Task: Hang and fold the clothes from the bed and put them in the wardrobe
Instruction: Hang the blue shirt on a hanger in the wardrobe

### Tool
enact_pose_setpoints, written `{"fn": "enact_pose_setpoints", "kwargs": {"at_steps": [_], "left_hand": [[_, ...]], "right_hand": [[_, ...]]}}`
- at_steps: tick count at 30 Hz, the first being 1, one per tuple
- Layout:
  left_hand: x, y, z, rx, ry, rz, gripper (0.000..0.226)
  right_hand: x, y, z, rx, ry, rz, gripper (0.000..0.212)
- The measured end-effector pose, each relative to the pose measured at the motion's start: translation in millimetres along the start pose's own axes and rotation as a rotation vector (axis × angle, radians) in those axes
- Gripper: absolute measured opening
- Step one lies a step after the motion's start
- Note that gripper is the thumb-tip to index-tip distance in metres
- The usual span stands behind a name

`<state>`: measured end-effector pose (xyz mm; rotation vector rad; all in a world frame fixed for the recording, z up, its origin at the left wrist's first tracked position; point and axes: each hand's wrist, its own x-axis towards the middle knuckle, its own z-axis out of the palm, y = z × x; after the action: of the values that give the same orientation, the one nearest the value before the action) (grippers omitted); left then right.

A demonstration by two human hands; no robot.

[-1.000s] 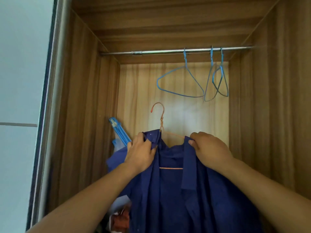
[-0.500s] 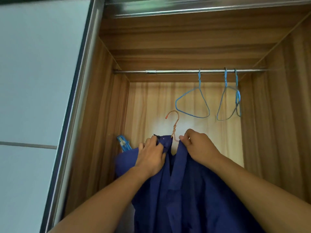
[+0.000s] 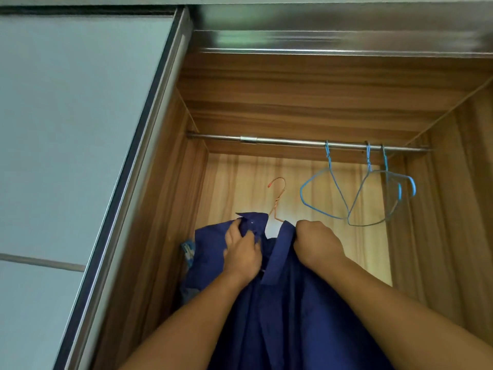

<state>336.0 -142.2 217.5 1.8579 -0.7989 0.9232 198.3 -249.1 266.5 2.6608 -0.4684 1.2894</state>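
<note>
A dark blue shirt [image 3: 293, 316] was held up inside the open wardrobe [image 3: 165, 236], well below the hanging rail [image 3: 293, 142]. It was draped on an orange wire hanger [image 3: 276, 203], whose hook stood free above the collar and apart from the rail. The left side of the collar was grasped by the left hand [image 3: 244, 253], fingers curled into the cloth beside a small button. The right front edge was clenched in the right hand [image 3: 317, 244], which was closed into a fist round the fabric.

The wardrobe's side walls and ceiling were lined in brown wood grain, and the back panel [image 3: 240, 188] was seen to be paler and brightly lit. Three blue wire hangers [image 3: 329, 161] were hung bare on the right half of the metal rail, one alone and two close together. A blue object [image 3: 188, 249], too hidden to be identified, was glimpsed against the left wall behind the shirt. A pale grey-green sliding door [image 3: 66, 129], edged in metal and crossed by a thin horizontal strip, was seen at the left. A blurred metal track [image 3: 320, 36] was seen across the top.
</note>
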Motion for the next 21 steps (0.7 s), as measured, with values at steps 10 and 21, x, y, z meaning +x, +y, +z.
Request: {"fn": "enact_pose_setpoints", "kwargs": {"at_steps": [10,21], "left_hand": [[17.3,-18.6,17.9,-0.085,-0.021,-0.007,0.023],[24.7,26.1,58.3,-0.567,-0.112,0.144,0.040]], "right_hand": [[48.4,-3.7,-5.4,-0.133,0.150,0.076,0.024],[56.7,-3.1,-2.8,-0.023,0.081,0.142,0.020]]}}
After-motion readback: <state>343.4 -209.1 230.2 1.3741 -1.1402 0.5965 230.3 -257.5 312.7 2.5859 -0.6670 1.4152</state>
